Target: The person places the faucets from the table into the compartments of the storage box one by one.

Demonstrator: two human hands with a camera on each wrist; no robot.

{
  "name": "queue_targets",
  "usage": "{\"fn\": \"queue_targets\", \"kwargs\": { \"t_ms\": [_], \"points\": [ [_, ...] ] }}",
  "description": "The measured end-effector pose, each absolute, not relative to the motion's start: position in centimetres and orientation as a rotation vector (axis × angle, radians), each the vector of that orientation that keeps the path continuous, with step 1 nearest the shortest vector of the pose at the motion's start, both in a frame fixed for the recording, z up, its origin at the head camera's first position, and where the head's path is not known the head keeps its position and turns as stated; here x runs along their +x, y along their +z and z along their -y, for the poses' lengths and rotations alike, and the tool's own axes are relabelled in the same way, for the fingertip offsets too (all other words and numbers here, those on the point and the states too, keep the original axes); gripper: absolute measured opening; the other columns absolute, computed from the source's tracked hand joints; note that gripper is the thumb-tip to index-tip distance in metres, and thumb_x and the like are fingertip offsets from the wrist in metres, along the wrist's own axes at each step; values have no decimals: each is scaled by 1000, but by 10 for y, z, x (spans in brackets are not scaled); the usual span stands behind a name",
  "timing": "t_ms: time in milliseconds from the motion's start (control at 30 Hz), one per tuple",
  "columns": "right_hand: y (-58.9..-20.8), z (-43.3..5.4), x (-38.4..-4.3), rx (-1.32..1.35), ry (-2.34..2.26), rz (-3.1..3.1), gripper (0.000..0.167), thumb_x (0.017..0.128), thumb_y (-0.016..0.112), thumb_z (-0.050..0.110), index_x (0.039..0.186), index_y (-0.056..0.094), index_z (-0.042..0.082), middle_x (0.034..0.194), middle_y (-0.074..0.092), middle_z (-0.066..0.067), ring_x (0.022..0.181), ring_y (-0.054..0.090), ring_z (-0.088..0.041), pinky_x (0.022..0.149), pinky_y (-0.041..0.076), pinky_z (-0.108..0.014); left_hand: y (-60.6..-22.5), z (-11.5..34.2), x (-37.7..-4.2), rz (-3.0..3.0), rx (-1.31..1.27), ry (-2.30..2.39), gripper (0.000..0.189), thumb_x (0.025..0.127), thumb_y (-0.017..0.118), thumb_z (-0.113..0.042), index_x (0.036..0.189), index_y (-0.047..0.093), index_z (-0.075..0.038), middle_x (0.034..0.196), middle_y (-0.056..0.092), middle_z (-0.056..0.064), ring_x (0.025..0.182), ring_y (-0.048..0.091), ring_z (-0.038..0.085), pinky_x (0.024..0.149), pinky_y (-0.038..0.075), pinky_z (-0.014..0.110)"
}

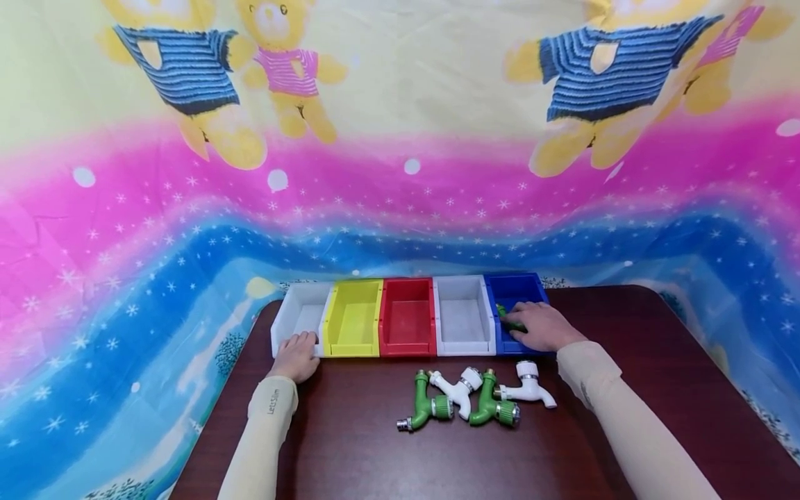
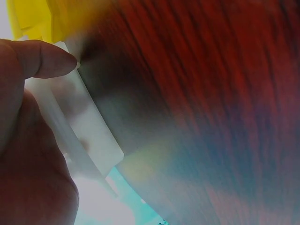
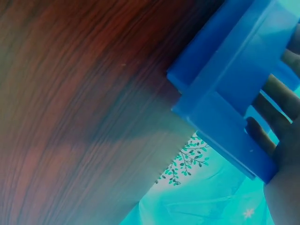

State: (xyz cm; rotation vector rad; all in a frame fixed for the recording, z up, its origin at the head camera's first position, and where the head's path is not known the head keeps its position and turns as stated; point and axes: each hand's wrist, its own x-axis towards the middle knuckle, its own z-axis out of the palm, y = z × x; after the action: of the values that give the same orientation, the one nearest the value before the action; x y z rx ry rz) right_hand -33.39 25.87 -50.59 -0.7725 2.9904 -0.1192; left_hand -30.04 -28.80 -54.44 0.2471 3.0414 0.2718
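In the head view, my left hand (image 1: 296, 357) rests at the front of the leftmost white bin (image 1: 280, 323), fingers over its low front rim. The left wrist view shows the thumb (image 2: 51, 60) against that bin's front wall (image 2: 96, 124). My right hand (image 1: 542, 326) reaches into the blue bin (image 1: 521, 285) at the right end and holds a green tap (image 1: 502, 310), partly hidden by the fingers. From the right wrist, fingers (image 3: 276, 96) show over the blue bin's side wall (image 3: 225, 115); the tap is out of sight there.
Between the end bins stand a yellow bin (image 1: 353, 349), a red bin (image 1: 407, 349) and another white bin (image 1: 464, 347). On the brown table (image 1: 375, 465) before them lie two green taps (image 1: 422, 403) and two white taps (image 1: 528, 387). A bear-printed cloth (image 1: 400, 208) hangs behind.
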Motion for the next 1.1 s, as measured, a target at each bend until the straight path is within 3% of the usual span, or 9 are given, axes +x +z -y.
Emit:
{"fn": "queue_targets", "kwargs": {
  "t_ms": [233, 567, 733, 1100],
  "points": [
    [-497, -260, -319, -760, -239, -3012, 42, 98, 68, 20, 139, 66, 12, 131, 64, -15, 115, 65, -37, 95, 53, -59, -545, 287, -301, -3042, 236, 267, 33, 95, 56, -13, 124, 52, 1, 120, 57, 19, 116, 51, 39, 109, 34, 64],
    [-483, -262, -280, -844, -273, -3116, 42, 92, 76, 19, 133, 71, 13, 121, 67, -7, 105, 66, -26, 90, 57, -52, -544, 285, -299, -3055, 221, 258, 33, 94, 57, -12, 125, 53, 0, 122, 58, 19, 118, 51, 39, 110, 34, 64],
    [-483, -259, -264, -925, -261, -3125, 39, 91, 78, 18, 129, 73, 16, 122, 68, -7, 110, 66, -28, 93, 57, -53, -547, 287, -300, -3048, 217, 253, 34, 94, 57, -12, 126, 53, 0, 122, 58, 19, 117, 51, 39, 111, 34, 63],
    [-492, -259, -243, -974, -284, -3039, 33, 90, 79, 23, 122, 77, 16, 111, 68, 1, 101, 66, -19, 87, 58, -46, -545, 285, -300, -3042, 214, 254, 35, 95, 56, -12, 127, 52, 1, 124, 57, 19, 118, 50, 39, 111, 33, 64]
  ]
}}
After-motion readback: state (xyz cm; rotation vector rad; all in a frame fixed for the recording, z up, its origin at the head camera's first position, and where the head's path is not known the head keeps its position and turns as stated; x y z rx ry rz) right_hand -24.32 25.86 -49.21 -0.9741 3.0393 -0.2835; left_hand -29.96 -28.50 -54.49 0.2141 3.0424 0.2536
